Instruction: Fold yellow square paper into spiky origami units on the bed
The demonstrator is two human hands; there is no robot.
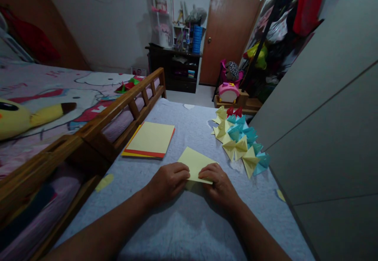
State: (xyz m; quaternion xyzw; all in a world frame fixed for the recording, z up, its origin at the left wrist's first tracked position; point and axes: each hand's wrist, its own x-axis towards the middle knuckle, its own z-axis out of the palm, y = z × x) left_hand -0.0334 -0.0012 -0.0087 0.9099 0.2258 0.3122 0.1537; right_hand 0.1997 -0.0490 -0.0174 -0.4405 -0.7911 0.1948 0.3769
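A pale yellow paper sheet lies folded on the grey-blue mat in front of me. My left hand is curled, its fingertips pressing the sheet's near left edge. My right hand is curled too and pinches the near right edge. A stack of square papers, yellow on top with red and orange beneath, lies to the left of the sheet. To the right sits a cluster of folded paper shapes in yellow, teal and red.
A wooden bed rail runs along the mat's left side, with a printed bedsheet and a yellow plush toy behind it. A grey wardrobe lines the right. A dark cabinet, a brown door and a pink toy stand at the far end.
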